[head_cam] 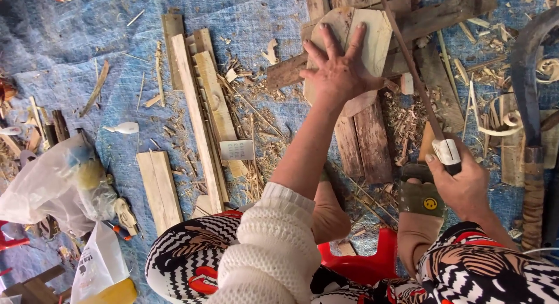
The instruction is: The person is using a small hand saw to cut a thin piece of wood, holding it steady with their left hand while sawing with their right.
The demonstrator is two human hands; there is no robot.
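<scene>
Two hands are sharing the work: the left hand (339,71) is pressing, fingers spread flat, on a pale wooden blank (372,33) atop dark planks (365,142), while the right hand (464,185), fingers closed, is gripping a long-bladed knife (414,77); steady downward pressure should keep the blank from shifting.

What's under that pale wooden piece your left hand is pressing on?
The pale wooden piece lies on dark weathered planks over the blue tarp. The left hand lies flat on it. What lies directly beneath its middle is covered.
</scene>
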